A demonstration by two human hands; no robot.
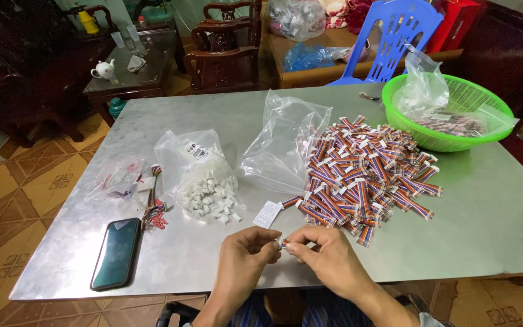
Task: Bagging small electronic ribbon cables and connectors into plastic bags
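My left hand [246,251] and my right hand [325,254] meet at the near edge of a metal table [485,224]. Together they pinch one short multicoloured ribbon cable [284,243] with a small white connector at its end. Just beyond my right hand lies a large heap of the same striped cables [364,175]. Further left, a clear bag spills small white plastic connectors [210,194] onto the table. A small white paper slip [267,214] lies between that bag and the heap.
A black phone [116,252] lies at the near left. A finished cable bundle [154,209] and a small bag [119,178] sit beside it. An empty clear bag [282,142] stands mid-table. A green basket [449,112] with cables sits far right. Chairs stand behind.
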